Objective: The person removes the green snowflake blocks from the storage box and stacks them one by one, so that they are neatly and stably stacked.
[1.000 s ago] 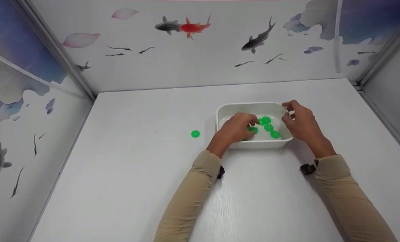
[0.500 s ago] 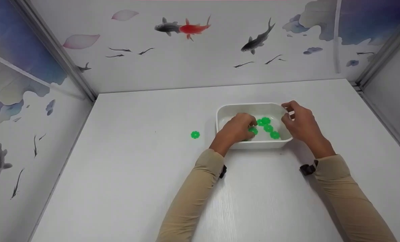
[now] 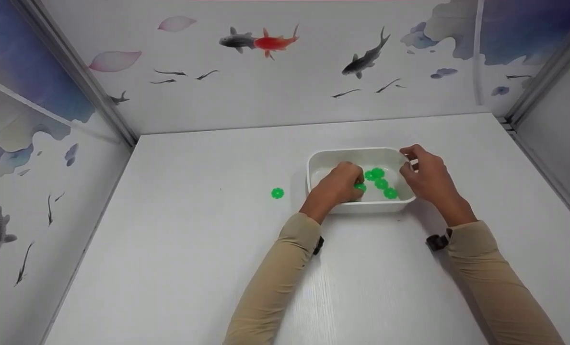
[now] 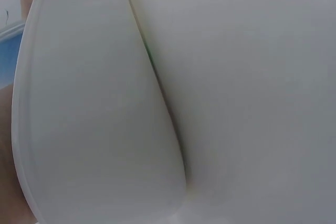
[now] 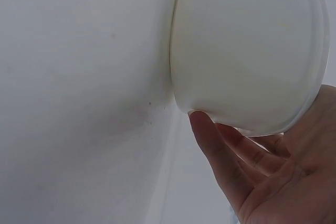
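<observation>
My left hand [image 3: 336, 186] reaches into a white tray [image 3: 342, 207], its curled fingers and thumb pinching a green flower-shaped piece [image 3: 360, 187] near the bottom. Several more green flower-shaped pieces [image 3: 381, 184] lie on the tray floor right of these fingers. At the tray's right end my right hand [image 3: 431, 177] holds the rim and side wall. The right wrist view shows its thumb [image 5: 202, 129] against the tray's outer wall [image 5: 247, 51], with the other fingers beyond. In the left wrist view the tray's outer wall [image 4: 100, 103] hides most of the left hand.
One loose green flower-shaped piece [image 3: 277, 193] lies on the white table [image 3: 179, 249], left of the tray. White panels [image 3: 275, 96] printed with fish and petals stand along the back and both sides. Each wrist carries a small black camera [image 3: 437, 242].
The left hand's fingers have drawn in and closed on a green piece in the tray. The right hand keeps its place at the tray's end.
</observation>
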A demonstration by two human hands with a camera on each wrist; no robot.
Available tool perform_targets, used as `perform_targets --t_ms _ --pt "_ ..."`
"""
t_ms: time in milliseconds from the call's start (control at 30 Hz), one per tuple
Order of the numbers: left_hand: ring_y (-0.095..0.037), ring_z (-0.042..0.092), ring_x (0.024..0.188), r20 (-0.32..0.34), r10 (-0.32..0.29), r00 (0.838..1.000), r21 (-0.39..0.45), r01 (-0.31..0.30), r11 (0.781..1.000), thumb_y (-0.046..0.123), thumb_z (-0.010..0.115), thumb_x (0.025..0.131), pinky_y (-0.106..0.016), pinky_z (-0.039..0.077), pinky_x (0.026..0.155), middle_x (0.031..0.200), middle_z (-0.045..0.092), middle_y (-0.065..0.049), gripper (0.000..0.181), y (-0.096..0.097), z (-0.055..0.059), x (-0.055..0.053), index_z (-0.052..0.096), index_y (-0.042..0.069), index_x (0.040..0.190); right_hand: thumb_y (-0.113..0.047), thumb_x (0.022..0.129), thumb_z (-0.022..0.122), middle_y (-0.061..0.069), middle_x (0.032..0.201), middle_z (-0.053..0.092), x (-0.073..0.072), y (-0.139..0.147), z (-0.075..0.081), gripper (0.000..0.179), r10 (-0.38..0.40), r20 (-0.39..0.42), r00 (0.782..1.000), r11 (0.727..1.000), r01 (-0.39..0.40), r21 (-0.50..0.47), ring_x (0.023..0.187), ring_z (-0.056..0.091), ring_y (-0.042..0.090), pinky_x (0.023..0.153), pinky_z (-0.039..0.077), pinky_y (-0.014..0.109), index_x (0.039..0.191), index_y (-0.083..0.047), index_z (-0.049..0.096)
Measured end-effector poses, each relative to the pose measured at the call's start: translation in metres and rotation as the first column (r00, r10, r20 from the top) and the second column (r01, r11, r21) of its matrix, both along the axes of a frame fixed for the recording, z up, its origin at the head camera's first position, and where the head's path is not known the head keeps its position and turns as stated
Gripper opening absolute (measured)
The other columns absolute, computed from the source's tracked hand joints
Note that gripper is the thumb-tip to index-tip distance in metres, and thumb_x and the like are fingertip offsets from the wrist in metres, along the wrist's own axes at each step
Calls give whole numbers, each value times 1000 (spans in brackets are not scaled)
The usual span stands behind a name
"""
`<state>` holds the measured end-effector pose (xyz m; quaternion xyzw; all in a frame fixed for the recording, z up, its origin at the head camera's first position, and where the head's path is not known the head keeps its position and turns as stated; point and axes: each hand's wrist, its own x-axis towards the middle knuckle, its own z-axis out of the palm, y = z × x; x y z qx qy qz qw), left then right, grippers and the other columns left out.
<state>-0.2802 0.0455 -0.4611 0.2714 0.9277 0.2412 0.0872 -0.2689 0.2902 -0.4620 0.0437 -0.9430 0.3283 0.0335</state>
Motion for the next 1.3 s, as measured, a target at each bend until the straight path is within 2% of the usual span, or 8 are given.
perform_targets --t_ms 200,333,533,667,900,1033,1200,1300 --pt "-14 60 108 -38 -5 999 -24 4 1000 15 76 99 -26 57 96 125 72 -7 31 -1 -2 2 76 3 127 -14 109 52 27 147 60 0 0 0 47 4 1 1000 1000 -4 0 124 63 44 103 58 62 154 -3 50" --pt "-16 63 110 -54 -5 999 -14 4 1000 17 76 100 -25 57 96 123 71 -8 29 -2 -2 2 78 3 126 -15 109 53 28 146 60 0 -1 0 46 7 -7 1000 1000 -7 4 125 64 45 104 57 63 154 -2 51" --pt "-14 65 113 -28 21 999 -3 -21 1000 20 73 103 -26 57 102 130 73 -7 32 -1 1 1 75 4 131 -15 109 52 28 145 62 0 -1 0 46 9 -20 1000 1000 -8 14 124 65 45 103 57 63 153 -2 51" --pt "-13 65 108 -17 20 1000 35 -20 999 22 72 105 -25 58 100 129 75 -5 34 -3 7 0 73 4 134 -16 109 52 28 144 62 0 0 -1 46 7 -23 1000 1000 -7 18 124 65 45 102 57 64 153 -2 52" --pt "-16 66 109 -66 -2 998 89 8 996 23 72 105 -24 57 96 125 74 -6 36 -15 16 6 72 5 136 -15 109 52 28 144 62 1 0 0 46 10 -14 1000 1000 -10 8 124 65 45 102 58 64 153 -2 53" --pt "-21 71 110 -105 -20 994 130 34 991 20 73 104 -22 59 94 123 75 -7 34 -24 17 10 73 4 135 -15 109 52 28 144 62 1 0 1 45 12 -15 1000 1000 -11 11 123 65 45 102 58 63 152 -3 54" --pt "-18 73 108 -165 -37 986 169 65 983 18 74 103 -18 59 93 122 77 -8 32 -36 16 15 75 4 132 -15 109 52 27 144 62 2 0 2 46 12 -8 1000 1000 -12 12 124 65 45 102 59 63 153 -3 53" --pt "-21 74 107 -200 -49 979 192 88 977 17 74 103 -19 60 93 121 76 -10 32 -44 16 19 75 2 131 -15 109 51 27 143 63 1 0 0 46 21 -26 999 1000 -21 5 123 66 45 100 59 63 153 -3 55"
